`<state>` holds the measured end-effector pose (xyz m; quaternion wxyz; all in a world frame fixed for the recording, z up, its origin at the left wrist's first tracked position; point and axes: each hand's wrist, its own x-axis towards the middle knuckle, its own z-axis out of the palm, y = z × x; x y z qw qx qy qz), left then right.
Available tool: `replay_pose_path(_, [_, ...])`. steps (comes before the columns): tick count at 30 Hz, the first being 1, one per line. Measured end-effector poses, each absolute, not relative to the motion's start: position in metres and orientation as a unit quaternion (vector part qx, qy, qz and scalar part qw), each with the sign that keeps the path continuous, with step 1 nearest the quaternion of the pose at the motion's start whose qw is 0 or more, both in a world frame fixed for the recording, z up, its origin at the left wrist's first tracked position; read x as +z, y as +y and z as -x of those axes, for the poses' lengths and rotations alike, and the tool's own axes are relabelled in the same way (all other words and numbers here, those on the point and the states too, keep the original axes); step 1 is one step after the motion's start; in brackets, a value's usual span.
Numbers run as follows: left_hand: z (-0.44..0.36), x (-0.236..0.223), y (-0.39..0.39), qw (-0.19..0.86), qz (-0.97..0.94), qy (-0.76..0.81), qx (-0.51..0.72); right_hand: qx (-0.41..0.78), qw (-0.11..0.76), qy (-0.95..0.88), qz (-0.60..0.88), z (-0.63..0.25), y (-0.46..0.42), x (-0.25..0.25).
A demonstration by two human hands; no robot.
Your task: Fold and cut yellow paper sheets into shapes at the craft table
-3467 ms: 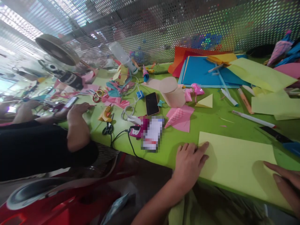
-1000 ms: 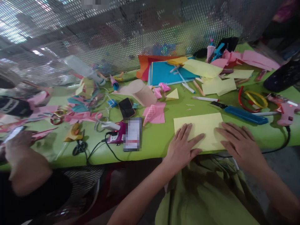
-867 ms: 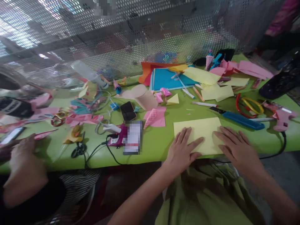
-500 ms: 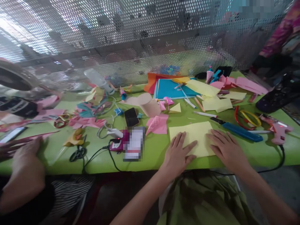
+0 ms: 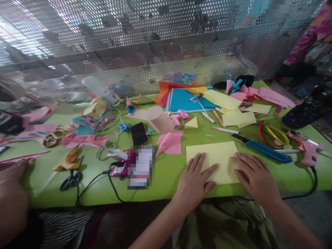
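Observation:
A pale yellow sheet of paper [image 5: 218, 157] lies flat on the green tabletop in front of me. My left hand [image 5: 197, 178] rests palm down on its left side, fingers spread. At the right edge of the sheet lies my right hand [image 5: 255, 173], also flat with its fingers stretched out. Neither hand grips anything. Just beyond my right hand is a blue utility knife [image 5: 268, 150] with a dark blade end. A white pen [image 5: 225, 130] lies behind the sheet, and a pink glue gun [image 5: 310, 150] sits at the far right.
Left of the sheet are a phone [image 5: 142, 167], a purple device with cables [image 5: 121, 169], black scissors [image 5: 71, 180] and a pink paper cone [image 5: 166, 142]. Blue paper sheets [image 5: 181, 100] lie at the back, before a perforated metal screen [image 5: 155, 52]. Another person's hand [image 5: 12, 176] rests at the left.
The view has shifted slightly, so things on the left appear farther left and lower. Both my hands stay flat on the yellow sheet. The other person's hand has slid toward the left edge.

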<state>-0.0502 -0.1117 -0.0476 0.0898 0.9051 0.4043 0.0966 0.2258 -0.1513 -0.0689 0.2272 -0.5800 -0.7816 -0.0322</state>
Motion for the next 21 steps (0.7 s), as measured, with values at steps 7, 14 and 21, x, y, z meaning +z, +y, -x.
replay_pose_path(7, [0.05,-0.0449,-0.111,0.086,-0.907,0.401,0.097,0.0,0.235,-0.775,0.586,-0.2255,-0.151,-0.068])
replay_pose_path(14, [0.0486,-0.0414,-0.1097,0.077,-0.913,0.391,0.084,0.008,0.236,-0.776,0.585,-0.2253,-0.1517,-0.0668])
replay_pose_path(21, [0.0481,-0.0409,-0.1101,0.085,-0.912,0.394,0.078,0.018,0.222,-0.775,0.591,-0.2257,-0.1508,-0.0658])
